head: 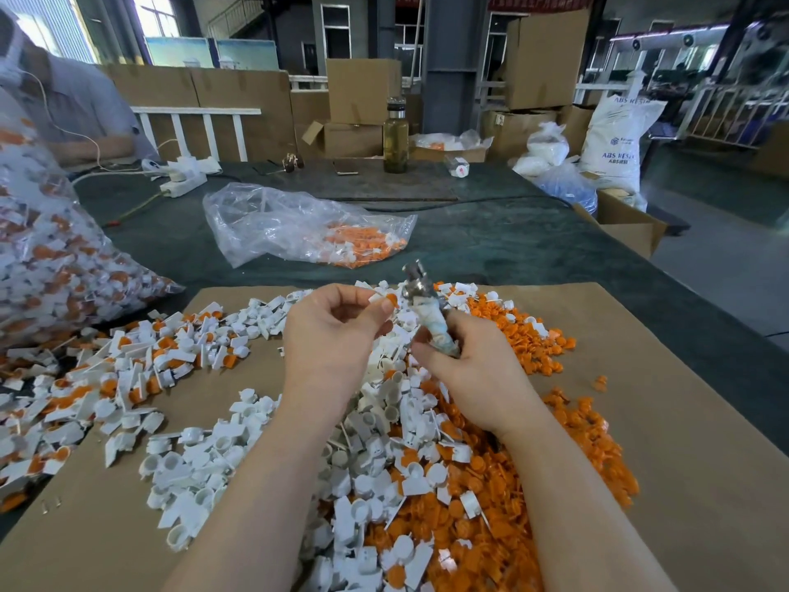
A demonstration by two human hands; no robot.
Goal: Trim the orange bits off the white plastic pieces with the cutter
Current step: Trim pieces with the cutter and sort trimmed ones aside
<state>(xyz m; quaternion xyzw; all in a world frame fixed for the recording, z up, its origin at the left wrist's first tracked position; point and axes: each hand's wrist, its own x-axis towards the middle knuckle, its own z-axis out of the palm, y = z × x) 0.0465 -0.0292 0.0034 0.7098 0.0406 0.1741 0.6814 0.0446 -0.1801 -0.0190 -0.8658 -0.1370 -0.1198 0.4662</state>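
At the far left edge a big clear bag [51, 258] stuffed with white-and-orange pieces slumps on the dark table cover [491, 245], and behind it sits another person in a grey shirt [77, 104], with a white power strip [183, 181] on the table near them. On the brown cardboard sheet [683, 420] spread before me, the left-hand heap [128, 369] is of white pieces that still carry their orange bits. Closer to me lies a pile of bare white pieces [200, 459]. My left hand [328, 339] is raised above the middle of the sheet, thumb and fingertips pinching one small white piece [380, 297] with an orange bit [390, 300] on it, held just beside the metal head of the cutter [420, 288]. Further back on the table lies a half-empty clear bag [299, 224] with orange parts in it, and past it stands a glass bottle [395, 138]. My right hand [465, 365] is wrapped round the cutter's taped handle, the tool pointing up and away from me. Under and to the right of my forearms spreads a thick pile of loose orange bits [568, 442], mixed with white pieces towards the middle. At the far right, off the table, stands a white ABS resin sack [615, 143] beside an open cardboard box [627, 224].
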